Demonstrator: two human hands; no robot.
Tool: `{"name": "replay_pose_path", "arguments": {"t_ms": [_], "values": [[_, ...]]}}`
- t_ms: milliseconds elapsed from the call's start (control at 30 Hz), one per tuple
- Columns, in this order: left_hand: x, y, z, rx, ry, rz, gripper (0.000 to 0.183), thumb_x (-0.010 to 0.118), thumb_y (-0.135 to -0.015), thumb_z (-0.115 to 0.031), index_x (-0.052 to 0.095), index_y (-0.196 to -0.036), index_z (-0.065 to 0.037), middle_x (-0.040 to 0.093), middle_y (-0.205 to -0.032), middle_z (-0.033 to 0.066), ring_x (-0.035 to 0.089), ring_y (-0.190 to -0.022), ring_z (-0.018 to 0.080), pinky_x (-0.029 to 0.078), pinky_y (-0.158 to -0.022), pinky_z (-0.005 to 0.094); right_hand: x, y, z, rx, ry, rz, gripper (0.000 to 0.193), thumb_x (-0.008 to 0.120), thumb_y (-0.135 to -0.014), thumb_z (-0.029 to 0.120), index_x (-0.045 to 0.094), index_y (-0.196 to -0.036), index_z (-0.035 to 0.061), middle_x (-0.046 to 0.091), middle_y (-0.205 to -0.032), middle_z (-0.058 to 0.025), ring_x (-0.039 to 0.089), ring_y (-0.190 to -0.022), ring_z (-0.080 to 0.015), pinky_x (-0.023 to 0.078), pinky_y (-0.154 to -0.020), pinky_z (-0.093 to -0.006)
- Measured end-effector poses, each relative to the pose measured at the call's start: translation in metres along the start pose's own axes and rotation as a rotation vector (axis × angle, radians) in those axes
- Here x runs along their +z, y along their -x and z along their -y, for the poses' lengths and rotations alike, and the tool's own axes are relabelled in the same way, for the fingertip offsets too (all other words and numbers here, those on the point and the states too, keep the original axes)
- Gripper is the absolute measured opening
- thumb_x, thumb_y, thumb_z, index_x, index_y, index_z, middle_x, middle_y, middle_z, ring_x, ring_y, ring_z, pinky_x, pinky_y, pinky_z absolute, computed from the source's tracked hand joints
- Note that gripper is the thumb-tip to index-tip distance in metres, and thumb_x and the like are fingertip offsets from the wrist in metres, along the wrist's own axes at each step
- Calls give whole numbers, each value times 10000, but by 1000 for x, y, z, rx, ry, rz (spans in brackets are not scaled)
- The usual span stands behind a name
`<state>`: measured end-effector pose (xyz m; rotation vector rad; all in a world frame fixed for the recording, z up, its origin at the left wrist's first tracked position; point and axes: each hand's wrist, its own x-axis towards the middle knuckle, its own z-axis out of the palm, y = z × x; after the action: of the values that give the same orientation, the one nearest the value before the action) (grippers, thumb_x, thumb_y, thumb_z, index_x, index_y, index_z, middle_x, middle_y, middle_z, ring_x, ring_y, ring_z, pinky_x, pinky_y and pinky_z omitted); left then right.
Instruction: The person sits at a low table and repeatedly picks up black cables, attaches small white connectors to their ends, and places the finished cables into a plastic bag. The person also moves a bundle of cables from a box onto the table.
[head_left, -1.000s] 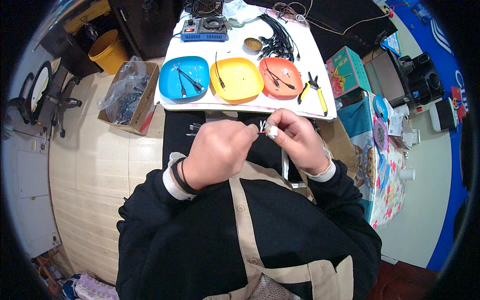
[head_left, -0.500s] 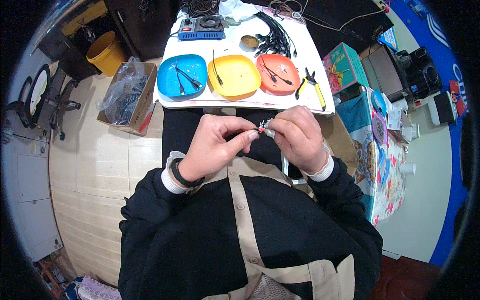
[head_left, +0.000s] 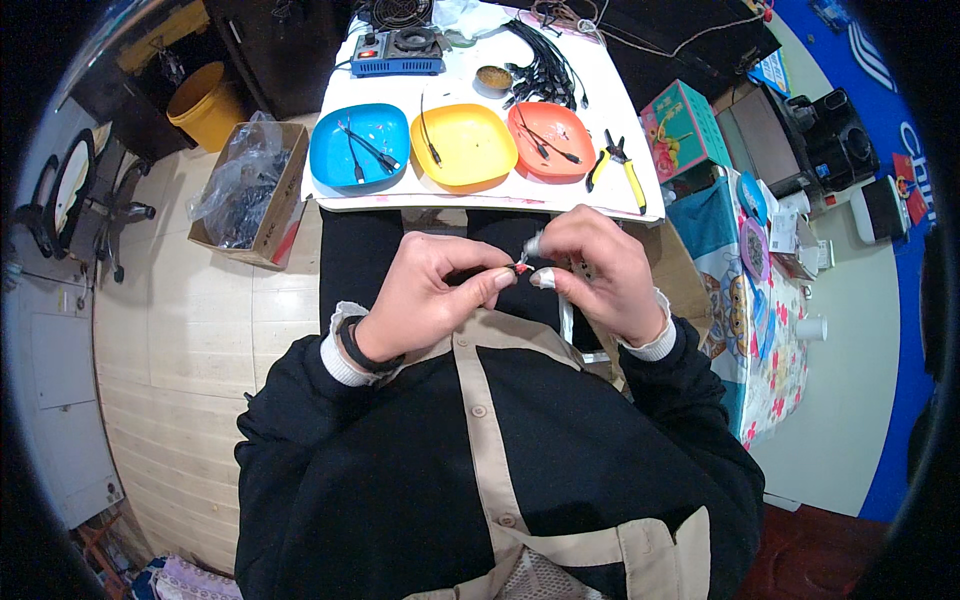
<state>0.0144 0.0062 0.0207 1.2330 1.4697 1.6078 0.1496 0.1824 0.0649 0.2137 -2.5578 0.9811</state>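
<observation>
Over my lap, my left hand (head_left: 432, 292) is closed, with thumb and forefinger pinching a thin cable end (head_left: 521, 268). Its short red and pale wires poke out past the fingertips; the rest of the cable is hidden in the hand. Just to the right is my right hand (head_left: 608, 282), its thumb and forefinger parted and nothing visible between them. White wrapping covers those two fingertips. Ahead on the white table stand a blue plate (head_left: 325, 165), a yellow plate (head_left: 470, 150) and an orange plate (head_left: 565, 128), each with short black cables in it.
Yellow-handled wire strippers (head_left: 632, 182) lie right of the plates. Farther back are a blue soldering device (head_left: 398, 64), a small round tin (head_left: 492, 78) and a bundle of black cables (head_left: 545, 70). On the floor at left sits a cardboard box (head_left: 280, 215) with plastic bags.
My right thumb and forefinger have parted and moved off the wire ends they were pinching. The left hand keeps its hold in nearly the same place.
</observation>
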Motion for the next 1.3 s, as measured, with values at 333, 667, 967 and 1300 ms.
{"name": "replay_pose_path", "arguments": {"t_ms": [333,667,967,1300], "values": [[-10,0,6,131,-4,31,129,628,-866,-24,682,-955,52,659,-722,85,618,-623,107,487,-561,222,9,-4,-5,186,-358,34,204,687,-831,149,593,-943,6,552,-885,-47,520,-753,-115,422,-643,-239],[-14,-6,19,-161,619,232,128,618,-907,-77,669,-958,29,651,-778,59,599,-637,80,483,-591,193,10,-6,2,-174,69,-10,271,718,-675,-15,610,-918,35,594,-874,-98,599,-806,-270,492,-710,-362],[-6,1,18,-185,852,217,154,649,-875,-82,640,-965,42,626,-765,67,547,-598,73,439,-549,185,-8,-1,-18,-97,291,-212,225,654,-700,-39,579,-906,11,582,-868,-129,583,-810,-294,482,-730,-366],[-3,-2,20,-241,965,229,160,652,-867,-49,630,-985,57,633,-801,82,564,-622,81,465,-566,188,9,1,1,-303,40,-133,319,748,-668,9,626,-962,21,618,-890,-108,617,-803,-266,502,-709,-358]]}}
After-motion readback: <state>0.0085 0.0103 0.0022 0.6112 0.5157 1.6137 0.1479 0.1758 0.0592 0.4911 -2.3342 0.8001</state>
